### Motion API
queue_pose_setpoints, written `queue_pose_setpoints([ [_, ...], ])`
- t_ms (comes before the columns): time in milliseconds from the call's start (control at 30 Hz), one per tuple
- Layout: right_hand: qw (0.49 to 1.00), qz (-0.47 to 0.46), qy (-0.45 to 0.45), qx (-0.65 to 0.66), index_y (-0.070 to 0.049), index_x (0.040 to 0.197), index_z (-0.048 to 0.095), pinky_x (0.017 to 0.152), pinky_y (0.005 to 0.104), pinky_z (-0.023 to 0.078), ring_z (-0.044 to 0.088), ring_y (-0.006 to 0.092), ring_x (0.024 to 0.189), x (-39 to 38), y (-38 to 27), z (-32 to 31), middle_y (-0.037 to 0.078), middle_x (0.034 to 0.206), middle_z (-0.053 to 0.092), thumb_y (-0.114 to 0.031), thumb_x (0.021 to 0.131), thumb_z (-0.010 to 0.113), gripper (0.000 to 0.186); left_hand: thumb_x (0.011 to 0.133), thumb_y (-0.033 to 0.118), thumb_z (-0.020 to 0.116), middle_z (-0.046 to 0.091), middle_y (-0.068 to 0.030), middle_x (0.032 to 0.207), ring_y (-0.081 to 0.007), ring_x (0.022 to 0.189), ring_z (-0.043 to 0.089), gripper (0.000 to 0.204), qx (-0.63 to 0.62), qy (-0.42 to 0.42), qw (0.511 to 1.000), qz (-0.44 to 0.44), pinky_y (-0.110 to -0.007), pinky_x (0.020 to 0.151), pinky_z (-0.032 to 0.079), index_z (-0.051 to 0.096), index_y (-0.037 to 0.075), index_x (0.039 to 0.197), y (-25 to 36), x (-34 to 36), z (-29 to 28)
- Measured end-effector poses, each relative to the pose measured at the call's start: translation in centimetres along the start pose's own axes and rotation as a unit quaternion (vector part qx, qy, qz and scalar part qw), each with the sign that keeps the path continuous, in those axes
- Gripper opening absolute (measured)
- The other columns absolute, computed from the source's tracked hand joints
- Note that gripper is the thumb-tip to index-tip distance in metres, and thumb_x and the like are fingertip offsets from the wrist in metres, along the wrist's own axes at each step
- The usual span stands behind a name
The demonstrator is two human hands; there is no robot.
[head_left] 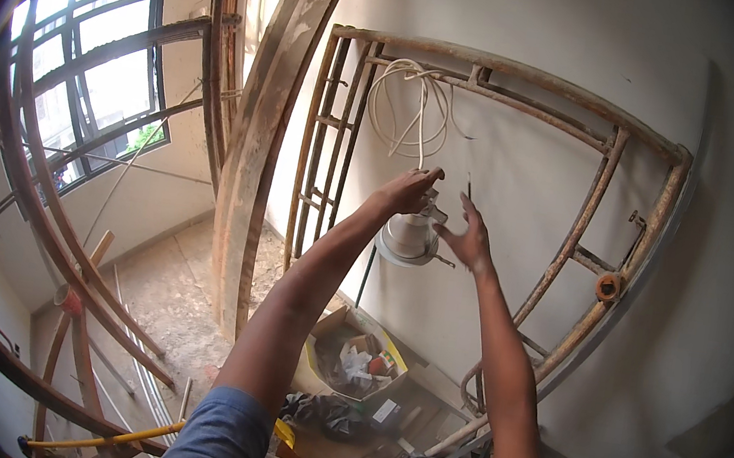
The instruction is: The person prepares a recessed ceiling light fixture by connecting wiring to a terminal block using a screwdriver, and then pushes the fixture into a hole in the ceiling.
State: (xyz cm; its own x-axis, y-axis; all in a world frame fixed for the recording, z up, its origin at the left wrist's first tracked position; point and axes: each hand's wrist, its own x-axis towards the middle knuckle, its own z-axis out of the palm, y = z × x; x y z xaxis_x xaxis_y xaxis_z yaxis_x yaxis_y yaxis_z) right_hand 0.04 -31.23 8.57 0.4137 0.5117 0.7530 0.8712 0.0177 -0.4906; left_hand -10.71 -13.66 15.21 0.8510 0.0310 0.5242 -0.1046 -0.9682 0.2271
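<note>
A: Where is the fitting (407, 242) placed?

B: It is held up near the middle of the view, in front of the wall (531, 181), with its flared rim turned downward. The rusty frame (536, 72) is seen behind it, stood against that wall.

A: By which hand is it held?

B: Its top is grasped by the left hand (414, 191), with the fingers curled over. Part of that grip is hidden.

A: And how is the right hand (468, 236) kept?

B: It is raised just beside the fitting, with the thumb spread from the fingers and pointed at the neck. Whether contact is made cannot be told. A thin dark item (470, 188) is seen at the fingertips, too small to be named; whether it is pinched cannot be told either.

A: Is a cable (421, 143) seen?

B: Yes, a white one. It is looped by the frame's upper rail, and one strand is dropped to the left hand.

A: What is seen lower down?

B: A box (329, 326) is set below, filled with white plastic (356, 367) and scraps. Beside it a black bag (329, 414) is left crumpled.
</note>
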Motion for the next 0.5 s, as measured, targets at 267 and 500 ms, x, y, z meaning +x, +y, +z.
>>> queue_pose_setpoints([
  [267,0.982,0.065,-0.166,0.065,0.001,0.107,0.067,0.077,0.0321,0.055,0.068,0.0192,0.084,5.1,1.4,3.5,0.012,0.099,0.07,-0.019,0.08,0.077,0.035,0.075,-0.006,0.052,0.063,-0.0201,0.112,-0.0336,0.111,0.06,0.047,-0.164,0.109,0.98,0.005,-0.039,0.088,0.052,0.05,0.001,0.121,-4.6,-0.8,-0.3],
  [500,0.981,0.052,-0.119,0.144,-0.001,0.092,0.067,0.071,0.0301,0.05,0.066,0.016,0.076,5.1,4.0,5.1,0.008,0.082,0.07,-0.023,0.078,0.072,0.026,0.094,0.029,0.05,0.066,-0.0229,0.104,-0.0316,0.102,0.064,0.037,-0.198,0.192,0.935,-0.224,-0.037,0.091,0.049,0.061,-0.004,0.107,-10.9,-3.2,1.2],
])
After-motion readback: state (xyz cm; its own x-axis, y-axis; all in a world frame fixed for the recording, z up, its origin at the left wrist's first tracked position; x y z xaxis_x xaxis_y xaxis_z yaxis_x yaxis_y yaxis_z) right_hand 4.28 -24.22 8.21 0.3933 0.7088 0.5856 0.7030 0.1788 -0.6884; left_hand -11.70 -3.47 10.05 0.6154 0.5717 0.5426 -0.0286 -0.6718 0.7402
